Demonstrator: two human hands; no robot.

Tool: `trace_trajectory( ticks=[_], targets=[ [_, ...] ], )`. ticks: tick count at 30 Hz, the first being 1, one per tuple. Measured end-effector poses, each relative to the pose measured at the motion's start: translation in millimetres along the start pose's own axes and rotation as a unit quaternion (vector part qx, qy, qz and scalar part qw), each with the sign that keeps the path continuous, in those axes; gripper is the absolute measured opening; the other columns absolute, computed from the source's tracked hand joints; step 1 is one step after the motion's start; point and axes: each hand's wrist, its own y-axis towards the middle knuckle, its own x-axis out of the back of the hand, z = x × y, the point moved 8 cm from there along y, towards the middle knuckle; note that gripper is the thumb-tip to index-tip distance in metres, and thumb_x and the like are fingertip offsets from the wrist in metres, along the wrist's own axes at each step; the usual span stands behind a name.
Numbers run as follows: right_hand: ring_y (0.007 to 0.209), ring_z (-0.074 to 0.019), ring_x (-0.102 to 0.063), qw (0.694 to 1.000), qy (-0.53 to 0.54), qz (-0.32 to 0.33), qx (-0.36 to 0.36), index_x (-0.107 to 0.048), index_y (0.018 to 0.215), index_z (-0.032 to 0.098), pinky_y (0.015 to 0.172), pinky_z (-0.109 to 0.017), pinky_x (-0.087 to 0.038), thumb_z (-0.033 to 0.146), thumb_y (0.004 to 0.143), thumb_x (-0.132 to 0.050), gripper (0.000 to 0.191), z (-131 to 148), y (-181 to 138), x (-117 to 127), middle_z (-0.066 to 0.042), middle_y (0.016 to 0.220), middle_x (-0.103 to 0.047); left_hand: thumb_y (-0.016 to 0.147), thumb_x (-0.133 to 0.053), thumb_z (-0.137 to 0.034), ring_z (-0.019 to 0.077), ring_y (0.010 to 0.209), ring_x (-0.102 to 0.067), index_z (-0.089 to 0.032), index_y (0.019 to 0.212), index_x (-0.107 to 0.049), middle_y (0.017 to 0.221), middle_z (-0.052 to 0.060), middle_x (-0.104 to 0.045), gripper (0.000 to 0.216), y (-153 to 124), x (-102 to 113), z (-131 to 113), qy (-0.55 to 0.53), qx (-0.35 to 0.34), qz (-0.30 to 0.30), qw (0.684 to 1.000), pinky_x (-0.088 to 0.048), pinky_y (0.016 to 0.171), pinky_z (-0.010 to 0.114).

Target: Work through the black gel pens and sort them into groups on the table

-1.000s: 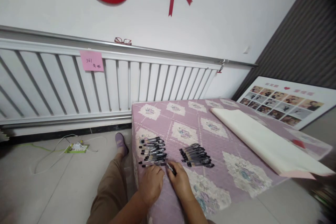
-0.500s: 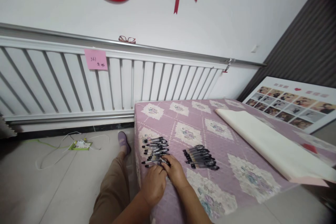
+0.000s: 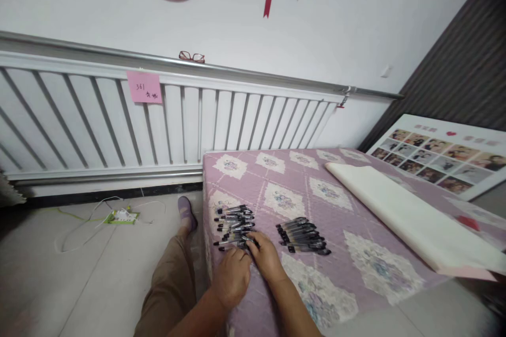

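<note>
The right grip [image 3: 250, 245] pinches a pen [image 3: 246, 239]; whether the left grip [image 3: 233, 274] does, I cannot tell. Left pens [image 3: 234, 218] and right pens [image 3: 302, 236] lie on the bed [image 3: 253, 179].

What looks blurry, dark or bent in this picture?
Head view: the radiator's slats lean at the left, likely wide-angle distortion; the poster's heading is too smeared to read; the upper right corner falls dark; the pens look slightly soft.

A white radiator [image 3: 172, 121] lines the pale wall [image 3: 336, 21].
</note>
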Motion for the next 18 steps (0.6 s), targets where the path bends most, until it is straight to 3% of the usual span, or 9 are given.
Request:
trace_trajectory(
  ticks=[10, 18],
  targets=[
    [0.091, -0.0215, -0.059, 0.991, -0.093, 0.071, 0.072, -0.070, 0.093, 0.024, 0.082, -0.034, -0.045, 0.013, 0.078, -0.062, 0.021, 19.3, 9.0, -13.1, -0.005, 0.093, -0.068, 0.088, -0.038, -0.008, 0.0214, 0.104, -0.054, -0.018, 0.111, -0.062, 0.110, 0.006, -0.063, 0.035, 1.2, 3.7, -1.5, -0.011, 0.009, 0.009, 1.000, -0.042, 0.096, 0.037],
    [0.093, -0.0214, -0.060, 0.994, -0.081, -0.005, 0.073, -0.067, 0.096, 0.022, 0.085, -0.036, -0.047, 0.014, 0.080, -0.057, 0.021, 9.5, -4.3, 3.6, -0.006, 0.096, -0.068, 0.090, -0.038, -0.010, 0.0211, 0.101, -0.053, -0.021, 0.105, -0.063, 0.105, 0.004, -0.063, 0.030, 0.4, -0.4, 0.8, 0.001, 0.011, 0.012, 1.000, -0.042, 0.093, 0.037]
  ],
)
